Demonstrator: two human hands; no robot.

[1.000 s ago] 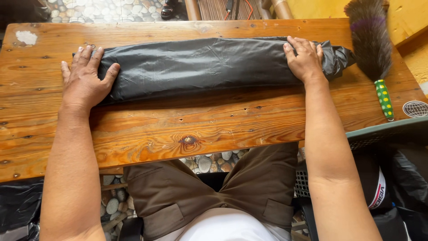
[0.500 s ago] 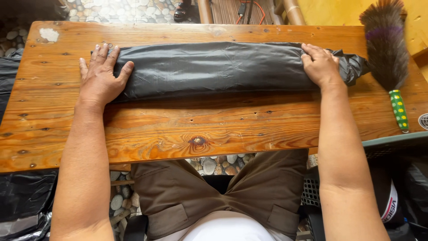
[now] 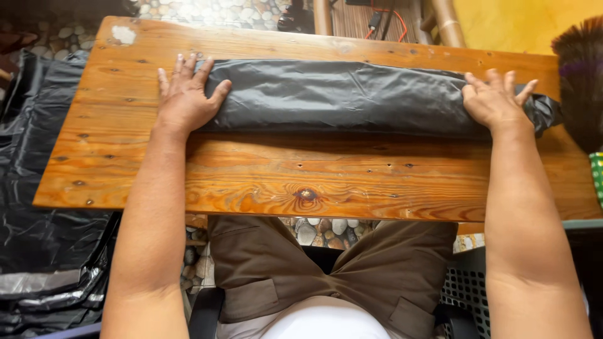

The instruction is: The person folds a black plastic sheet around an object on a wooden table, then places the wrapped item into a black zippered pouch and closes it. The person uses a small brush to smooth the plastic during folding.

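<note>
Wooden table [image 3: 251,182] is sitting over pebbled floor; fingers [image 3: 182,69] of left hand [image 3: 185,100] are spreading flat, pressing the near-left end of a folded black plastic bag [image 3: 339,94] lying lengthwise across the tabletop; right hand [image 3: 496,100] is splaying fingers wide on its right end, gripping nothing; slick plastic looks likely to spring open if pressure eases; forearms are reaching straight forward, palms down; more black plastic [image 3: 44,220] is piling at left; feather duster [image 3: 581,88] at right.
</note>
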